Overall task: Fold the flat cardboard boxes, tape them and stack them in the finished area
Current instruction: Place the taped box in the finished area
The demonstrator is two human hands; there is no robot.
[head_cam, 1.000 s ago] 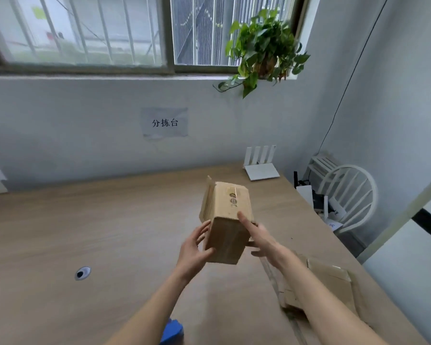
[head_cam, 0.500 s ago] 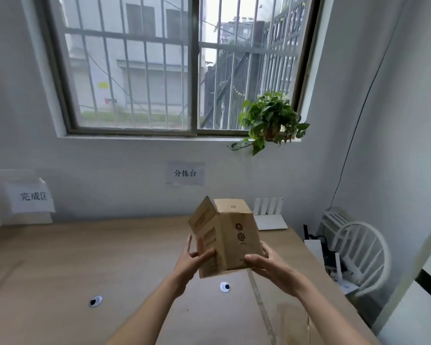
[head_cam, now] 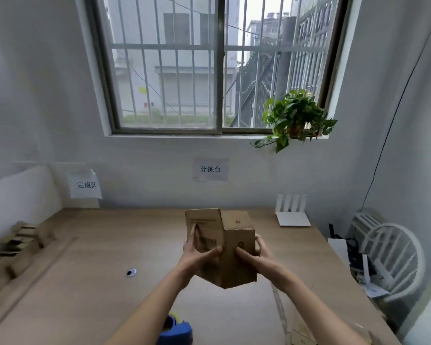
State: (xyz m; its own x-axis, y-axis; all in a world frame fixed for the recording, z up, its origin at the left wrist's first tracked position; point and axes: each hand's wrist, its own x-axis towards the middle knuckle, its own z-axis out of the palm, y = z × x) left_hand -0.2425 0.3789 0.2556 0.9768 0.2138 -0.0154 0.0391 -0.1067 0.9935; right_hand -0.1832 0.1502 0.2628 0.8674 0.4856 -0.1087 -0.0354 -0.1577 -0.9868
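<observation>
You hold the folded cardboard box (head_cam: 224,247) in the air above the counter (head_cam: 110,257), in front of the window (head_cam: 217,66). Your left hand (head_cam: 198,255) has its grip curled round the barcode side, and your right hand (head_cam: 255,256) grips the opposite side. Blurred folded boxes (head_cam: 18,247) lie far left of it, below the paper sign (head_cam: 85,185).

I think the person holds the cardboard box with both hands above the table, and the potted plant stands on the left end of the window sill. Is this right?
Not quite. In the head view the plant stands on the right end of the sill, not the left. The rest holds: the left hand and right hand both hold the box above the table.
</observation>
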